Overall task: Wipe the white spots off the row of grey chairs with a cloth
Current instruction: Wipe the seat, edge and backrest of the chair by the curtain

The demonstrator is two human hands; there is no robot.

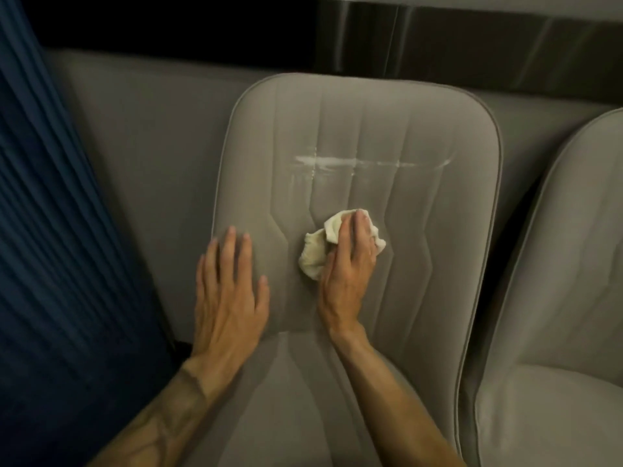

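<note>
— Dim room. A grey chair point(357, 129) fills the view, with a blue pleated curtain point(50, 230) at 9 o'clock and a second chair point(556, 264) cut off at 3 o'clock. The hands?

— The left hand point(229, 298) lies flat on the backrest's edge, fingers straight and spread, holding nothing. At its 3 o'clock the right hand point(347, 267) curls its fingers over the wadded cloth point(315, 252), pressing it to the backrest's middle.

— The white?

— A white smear point(364, 161) runs sideways at the cloth's 12 o'clock, apart from it. The right thumb is hidden; everything is slightly blurred.
</note>
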